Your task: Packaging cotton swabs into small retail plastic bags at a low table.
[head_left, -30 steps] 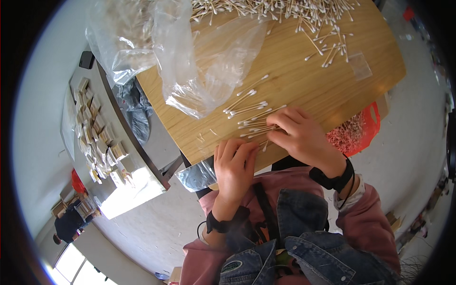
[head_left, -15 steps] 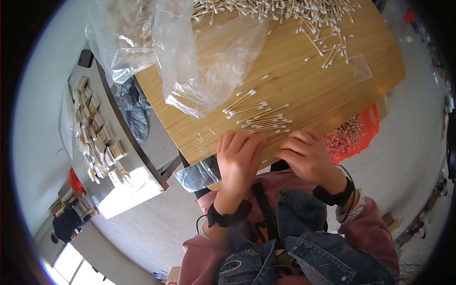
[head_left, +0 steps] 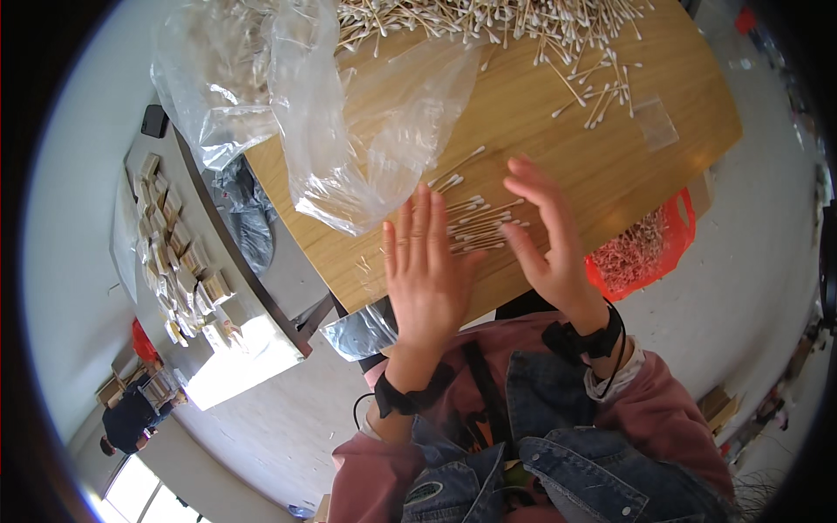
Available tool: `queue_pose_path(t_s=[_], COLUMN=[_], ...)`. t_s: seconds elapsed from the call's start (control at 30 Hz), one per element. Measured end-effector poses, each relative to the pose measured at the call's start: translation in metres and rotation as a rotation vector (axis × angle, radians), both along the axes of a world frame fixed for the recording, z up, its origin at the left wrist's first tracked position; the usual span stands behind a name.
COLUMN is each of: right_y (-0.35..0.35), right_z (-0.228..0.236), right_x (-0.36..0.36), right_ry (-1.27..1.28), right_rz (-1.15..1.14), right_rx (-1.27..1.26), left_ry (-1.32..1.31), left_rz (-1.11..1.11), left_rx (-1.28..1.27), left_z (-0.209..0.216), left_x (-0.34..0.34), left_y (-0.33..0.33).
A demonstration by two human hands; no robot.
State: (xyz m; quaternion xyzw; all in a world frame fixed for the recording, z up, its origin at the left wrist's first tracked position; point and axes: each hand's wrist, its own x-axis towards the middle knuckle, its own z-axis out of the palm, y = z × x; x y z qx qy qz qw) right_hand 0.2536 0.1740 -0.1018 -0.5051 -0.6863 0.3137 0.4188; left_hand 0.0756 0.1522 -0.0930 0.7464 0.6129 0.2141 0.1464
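The left hand (head_left: 429, 279) is flat, fingers straight, gripping nothing visible. To its right, cotton swabs (head_left: 482, 231) lie crosswise on the table (head_left: 610, 174), right ends angled slightly away from the person; slim, pale-stemmed and white-tipped, they sit between it and the empty, wide-spread right hand (head_left: 551, 240).

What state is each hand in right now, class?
Left hand: open, flat, at the left ends of the swabs; contact unclear.
Right hand: open, curved, by their right ends; no grip visible.
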Motion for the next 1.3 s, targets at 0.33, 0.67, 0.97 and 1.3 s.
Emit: queue_pose_path(t_s=[0.33, 0.67, 0.97, 1.3], right_y=[0.016, 0.008, -0.073, 0.018], right_z=[0.004, 0.028, 0.025, 0.013], right_x=[0.024, 0.080, 0.210, 0.048], right_ry=[-0.170, -0.459, -1.029, -0.200], right_rz=[0.002, -0.024, -0.531, -0.166], right_rx=[-0.020, -0.071, -0.165, 0.091], left_ry=[0.302, 0.213, -0.046, -1.011], left_rz=[-0.037, -0.017, -0.048, 0.396], left_rx=[-0.128, -0.086, -0.163, -0.050], left_z=[-0.013, -0.015, 0.002, -0.005], left_x=[0.030, 0.026, 0.018, 0.014], left_y=[-0.007, -0.010, -0.026, -0.012])
